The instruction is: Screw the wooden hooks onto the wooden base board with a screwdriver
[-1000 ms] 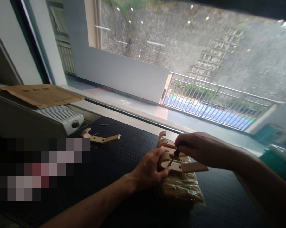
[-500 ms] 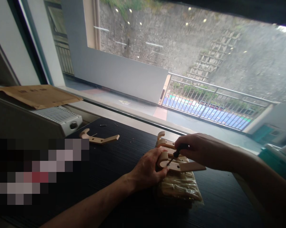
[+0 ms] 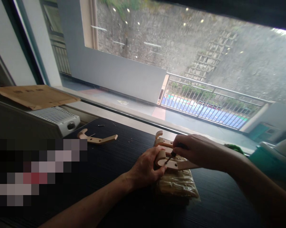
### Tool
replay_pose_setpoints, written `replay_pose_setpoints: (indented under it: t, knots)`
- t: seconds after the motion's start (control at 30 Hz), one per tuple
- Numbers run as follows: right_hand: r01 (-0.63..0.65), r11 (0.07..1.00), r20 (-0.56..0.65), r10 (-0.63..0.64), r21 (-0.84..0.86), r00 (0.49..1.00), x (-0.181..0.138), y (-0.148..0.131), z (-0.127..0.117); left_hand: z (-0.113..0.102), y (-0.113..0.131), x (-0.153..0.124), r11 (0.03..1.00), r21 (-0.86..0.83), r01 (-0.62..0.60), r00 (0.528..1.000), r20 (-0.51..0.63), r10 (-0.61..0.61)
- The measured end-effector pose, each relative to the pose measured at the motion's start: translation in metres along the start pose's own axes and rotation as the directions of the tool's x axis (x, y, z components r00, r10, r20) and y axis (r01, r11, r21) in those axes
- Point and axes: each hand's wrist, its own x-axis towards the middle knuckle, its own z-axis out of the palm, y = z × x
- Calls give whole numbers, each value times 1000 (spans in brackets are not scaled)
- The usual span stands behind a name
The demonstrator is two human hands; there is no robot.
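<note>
My left hand is closed round the curled end of a pale wooden hook, thumb along its near side. The hook lies on a stack wrapped in clear plastic. Gripped in my right hand is a screwdriver with a dark handle, mostly covered by the fingers. Its shaft slants down and its tip meets the hook beside the curled end, at a screw or hole too small to make out. Just behind stands another wooden hook, partly hidden by my hands.
On the dark table, a separate wooden hook with holes lies at the left, near a small metal piece. A brown paper envelope rests on a white radiator. The window sill borders the table's far side.
My right hand has turned at the wrist and covers more of the screwdriver handle. The screwdriver tip stays at the same place on the hook. The view has shifted slightly.
</note>
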Motion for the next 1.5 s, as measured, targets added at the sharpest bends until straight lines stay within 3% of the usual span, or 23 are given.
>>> replay_pose_setpoints:
  t: [0.3, 0.7, 0.8, 0.9, 1.07, 1.33, 1.5]
  knots:
    - [62, 996, 36, -64, 57, 997, -1, -1, -7, -1, 0, 0, 1000, -8, -3, 1000, 7, 3]
    - [-57, 998, -81, 57, 4, 995, 4, 3, 13, -1, -2, 1, 999, -30, 14, 1000, 2, -14]
    - [-73, 997, -121, 73, 2, 990, 3, 1, 15, -7, -2, 4, 992, -104, 78, 994, 87, -69]
    - [-63, 998, -116, 62, -12, 991, -4, -7, 11, -20, 5, 8, 974, -135, 184, 959, 241, -148]
    - [35, 996, -62, -40, -78, 997, -14, -22, 1, -37, 20, 12, 974, -128, 185, 902, 415, -117]
    - [59, 995, -117, -68, -79, 991, -4, -23, 10, -33, 23, 7, 980, 17, 197, 923, 335, -191]
    - [-11, 997, -189, -3, -70, 982, 1, -18, 20, -30, 24, 5, 977, 16, 214, 930, 302, -209]
